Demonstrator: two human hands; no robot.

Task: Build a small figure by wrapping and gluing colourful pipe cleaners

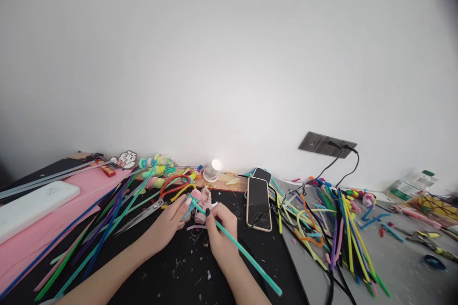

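Note:
My left hand (168,225) is closed around a small pink pipe-cleaner figure (200,198) just above a black mat (179,267). My right hand (220,236) pinches a long teal pipe cleaner (246,253). That stem runs from the figure past my right wrist toward the lower right. Both hands meet at the figure. Red-handled scissors (157,202) lie shut just left of my left hand.
Many coloured pipe cleaners (336,238) are heaped at right, more (107,219) fan out at left. Two phones (258,200) lie beside my right hand. Pink sheets and a white case (32,205) sit far left. A wall socket (327,144) with cables is behind.

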